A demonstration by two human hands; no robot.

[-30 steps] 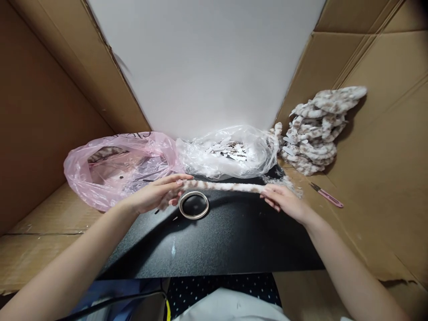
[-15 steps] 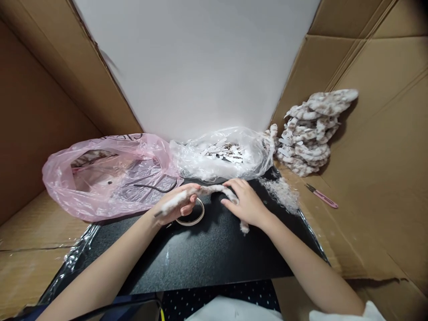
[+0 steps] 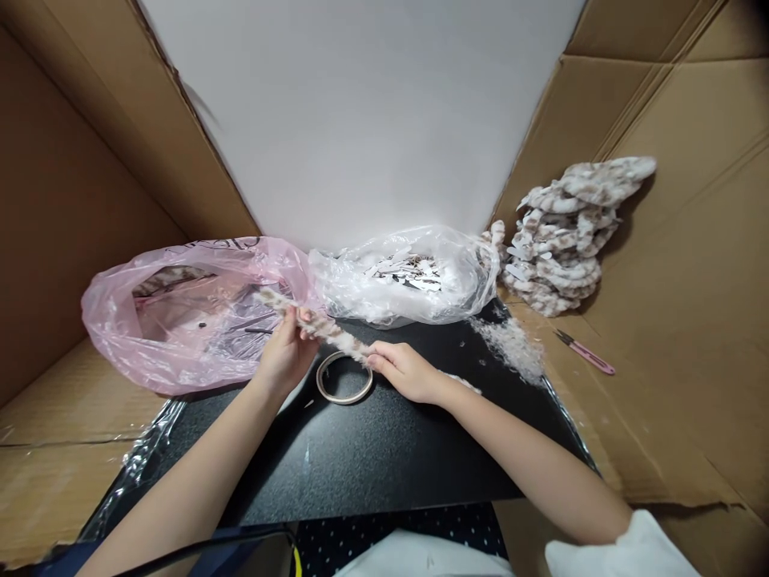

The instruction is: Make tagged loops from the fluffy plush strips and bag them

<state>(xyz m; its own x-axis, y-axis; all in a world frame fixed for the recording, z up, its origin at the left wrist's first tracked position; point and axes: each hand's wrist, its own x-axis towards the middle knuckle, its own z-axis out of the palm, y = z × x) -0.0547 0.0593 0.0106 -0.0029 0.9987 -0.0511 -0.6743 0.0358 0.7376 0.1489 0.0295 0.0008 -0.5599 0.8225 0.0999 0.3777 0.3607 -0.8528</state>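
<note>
A fuzzy white-and-brown strip stretches between my two hands above the black table. My left hand is closed round it near the pink bag, and its far end sticks out past the fingers to the upper left. At the strip's lower right part, my right hand pinches it between thumb and fingers. Just below the strip lies a roll of narrow tape, flat on the table. A bit of fuzzy white material shows behind my right wrist.
A pink plastic bag stands at the left. Behind the hands is a clear bag holding white pieces. Fuzzy strips are piled at right, near loose fluff and pink snips. Cardboard walls flank the table.
My left hand has turned and grips the strip nearer the pink bag. My right hand has moved left and now pinches it; the strip, curved before, is straighter and slopes down to the right.
</note>
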